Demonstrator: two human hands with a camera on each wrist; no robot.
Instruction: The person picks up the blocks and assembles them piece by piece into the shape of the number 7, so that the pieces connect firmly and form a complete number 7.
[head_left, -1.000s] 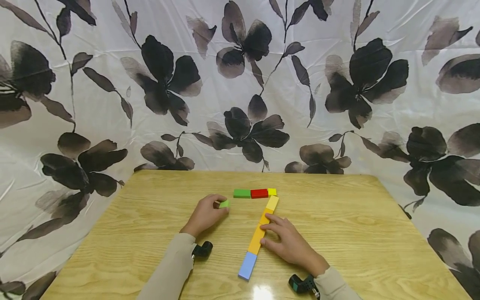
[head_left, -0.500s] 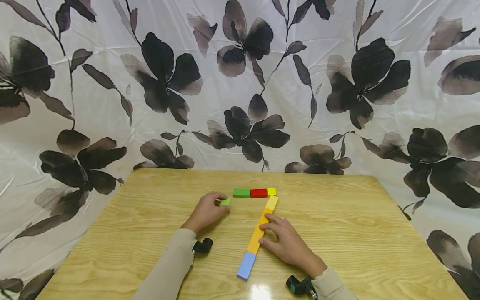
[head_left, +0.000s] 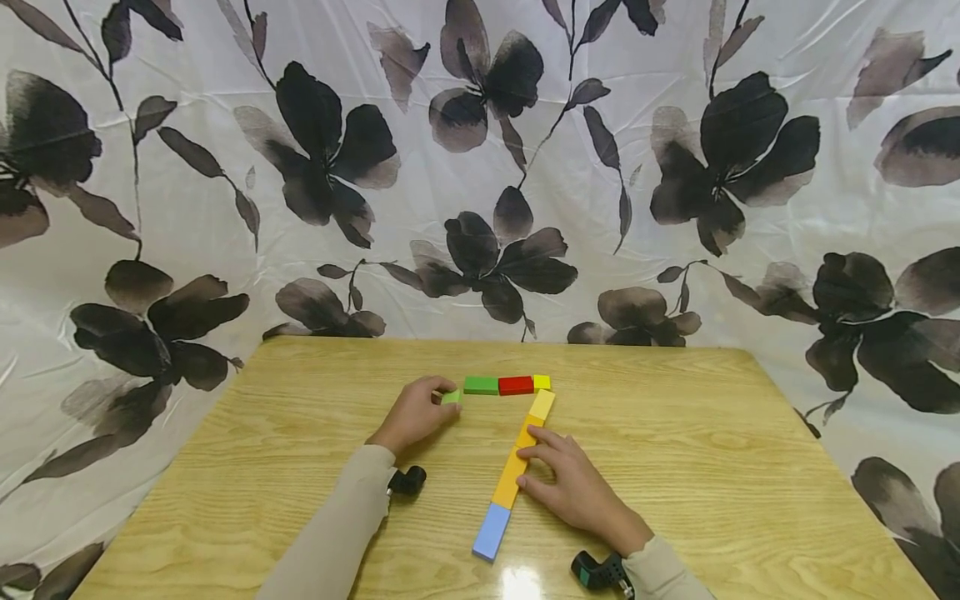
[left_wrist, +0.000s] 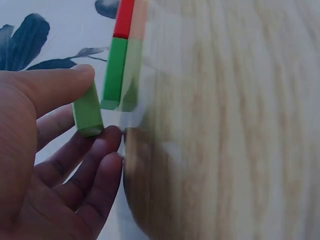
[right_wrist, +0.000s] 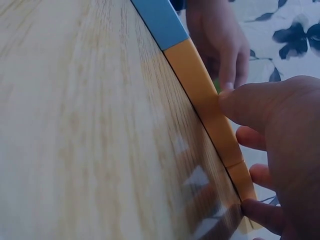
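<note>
My left hand (head_left: pixel 416 412) pinches a light green block (head_left: pixel 451 397) between thumb and fingers, just left of the dark green block (head_left: pixel 481 385). In the left wrist view, the light green block (left_wrist: pixel 87 112) appears apart from the dark green one (left_wrist: pixel 115 72). A red block (head_left: pixel 516 385) and a small yellow block (head_left: pixel 542 382) continue that far row. My right hand (head_left: pixel 573 492) rests its fingertips along a slanted line, touching the long orange block (head_left: pixel 510 479) and the shorter orange block (head_left: pixel 528 431). Pale yellow (head_left: pixel 542 405) and blue (head_left: pixel 491 532) blocks form the line's ends.
The blocks lie on a wood-grain table (head_left: pixel 712 442). Behind it hangs a white floral cloth (head_left: pixel 615 208). Black wrist cameras sit at the left cuff (head_left: pixel 407 481) and right cuff (head_left: pixel 600 571).
My left hand has moved slightly away from me with the light green block, closer to the far row's left end. My right hand stays at the orange blocks.
</note>
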